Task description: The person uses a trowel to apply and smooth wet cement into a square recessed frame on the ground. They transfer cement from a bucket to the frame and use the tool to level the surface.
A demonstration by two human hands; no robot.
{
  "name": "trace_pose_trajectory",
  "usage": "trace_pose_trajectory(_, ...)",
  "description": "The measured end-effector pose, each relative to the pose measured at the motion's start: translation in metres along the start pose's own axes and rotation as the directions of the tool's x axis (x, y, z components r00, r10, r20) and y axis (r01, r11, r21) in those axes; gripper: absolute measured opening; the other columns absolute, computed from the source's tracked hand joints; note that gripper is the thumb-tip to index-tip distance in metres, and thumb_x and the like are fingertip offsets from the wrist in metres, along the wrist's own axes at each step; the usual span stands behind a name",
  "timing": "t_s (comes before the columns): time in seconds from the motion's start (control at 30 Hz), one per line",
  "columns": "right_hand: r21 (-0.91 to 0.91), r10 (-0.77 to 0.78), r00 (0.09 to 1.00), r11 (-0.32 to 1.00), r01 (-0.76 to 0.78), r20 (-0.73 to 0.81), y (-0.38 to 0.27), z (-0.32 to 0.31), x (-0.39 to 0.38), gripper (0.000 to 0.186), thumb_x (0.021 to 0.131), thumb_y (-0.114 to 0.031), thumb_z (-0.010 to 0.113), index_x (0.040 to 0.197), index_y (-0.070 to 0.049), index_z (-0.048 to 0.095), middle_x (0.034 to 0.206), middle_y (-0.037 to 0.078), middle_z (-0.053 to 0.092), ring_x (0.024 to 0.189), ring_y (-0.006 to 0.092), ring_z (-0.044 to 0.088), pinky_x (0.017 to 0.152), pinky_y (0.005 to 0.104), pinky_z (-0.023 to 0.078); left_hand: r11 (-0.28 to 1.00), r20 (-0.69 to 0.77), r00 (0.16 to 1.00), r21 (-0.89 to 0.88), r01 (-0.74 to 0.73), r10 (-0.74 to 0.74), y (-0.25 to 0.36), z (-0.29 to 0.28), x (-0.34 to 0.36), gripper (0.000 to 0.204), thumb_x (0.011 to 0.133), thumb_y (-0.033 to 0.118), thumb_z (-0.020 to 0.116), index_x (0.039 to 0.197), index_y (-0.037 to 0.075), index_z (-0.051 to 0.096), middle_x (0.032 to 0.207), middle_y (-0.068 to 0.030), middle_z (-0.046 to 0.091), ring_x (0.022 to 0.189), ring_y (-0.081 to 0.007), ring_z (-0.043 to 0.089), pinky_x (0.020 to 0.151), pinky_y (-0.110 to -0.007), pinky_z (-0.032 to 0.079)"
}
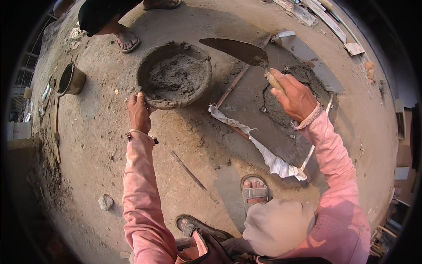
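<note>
My left hand (140,113) grips the near rim of a round, mortar-caked pan (176,104), its thumb on top of the edge. Wet grey mortar (178,77) fills much of the pan. My right hand (292,94) is closed around the handle of a trowel (237,50), whose broad pointed blade reaches left toward the pan. Beneath that hand lies a rectangular frame (231,88) of thin strips with a smooth grey bed inside. A rough heap of mortar (274,105) sits on the bed, with small round pieces in it. White cloth (277,163) lies along the frame's near-left side.
Another person's sandalled foot (127,40) stands beyond the pan. A dark bucket (72,80) is on the left, near a wooden stick (56,127). A thin flat bar (193,176) and a stone (105,202) lie on the ground. Boards (327,20) lie at the far right.
</note>
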State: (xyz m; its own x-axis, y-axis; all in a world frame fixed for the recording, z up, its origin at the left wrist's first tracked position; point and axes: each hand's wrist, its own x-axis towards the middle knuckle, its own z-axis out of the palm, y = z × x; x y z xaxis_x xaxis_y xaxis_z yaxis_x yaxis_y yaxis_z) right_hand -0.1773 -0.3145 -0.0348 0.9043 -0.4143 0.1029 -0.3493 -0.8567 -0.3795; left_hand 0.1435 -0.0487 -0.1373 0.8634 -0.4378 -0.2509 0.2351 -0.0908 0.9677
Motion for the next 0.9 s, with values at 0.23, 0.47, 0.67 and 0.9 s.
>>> trace_pose_trajectory(0.23, -0.414, -0.152, 0.810, 0.797, 0.439, 0.567, -0.087, 0.043, 0.152, 0.021, 0.078, -0.010, 0.056, 0.094, 0.003, 0.053, 0.081, 0.022, 0.064, 0.082, 0.0371, 0.064, 0.067, 0.0424, 0.052, 0.985, -0.043, 0.990, 0.120, -0.125, 0.131, 0.014, 0.036, -0.026, 0.020, 0.093, 0.017, 0.044, 0.101, 0.000, 0.048, 0.084, -0.0095, 0.056, 0.068, -0.0160, 0.057, 0.054, -0.029, 0.051)
trace_pose_trajectory(0.47, -0.374, -0.257, 0.780, 0.764, 0.525, 0.570, -0.101, 0.029, 0.140, 0.016, 0.082, -0.007, 0.048, 0.095, 0.001, 0.051, 0.068, 0.020, 0.061, 0.070, 0.0384, 0.063, 0.060, 0.0461, 0.051, 0.888, -0.114, 0.944, 0.390, -0.244, 0.309, 0.014, 0.027, -0.029, 0.021, 0.091, 0.017, 0.048, 0.100, -0.003, 0.049, 0.082, -0.0218, 0.060, 0.070, -0.0337, 0.059, 0.064, -0.040, 0.045)
trace_pose_trajectory(0.67, -0.460, -0.050, 0.832, 0.815, 0.354, 0.552, -0.051, 0.056, 0.160, 0.019, 0.083, -0.011, 0.050, 0.097, 0.001, 0.048, 0.075, 0.024, 0.060, 0.078, 0.0394, 0.062, 0.063, 0.0456, 0.050, 0.843, -0.049, 0.936, 0.451, -0.292, 0.350, 0.023, 0.051, -0.034, 0.024, 0.091, 0.017, 0.049, 0.107, -0.001, 0.048, 0.083, -0.0243, 0.060, 0.077, -0.0403, 0.059, 0.068, -0.042, 0.044)
trace_pose_trajectory(0.9, 0.187, -0.260, 0.735, 0.965, 0.183, 0.627, -0.044, 0.090, 0.128, 0.028, 0.076, -0.014, 0.056, 0.100, 0.001, 0.053, 0.084, 0.025, 0.060, 0.078, 0.0411, 0.060, 0.067, 0.0443, 0.047, 0.843, -0.059, 0.932, 0.448, -0.297, 0.359, 0.025, 0.047, -0.035, 0.024, 0.091, 0.017, 0.049, 0.108, -0.001, 0.048, 0.085, -0.0247, 0.060, 0.078, -0.0395, 0.059, 0.069, -0.042, 0.044)
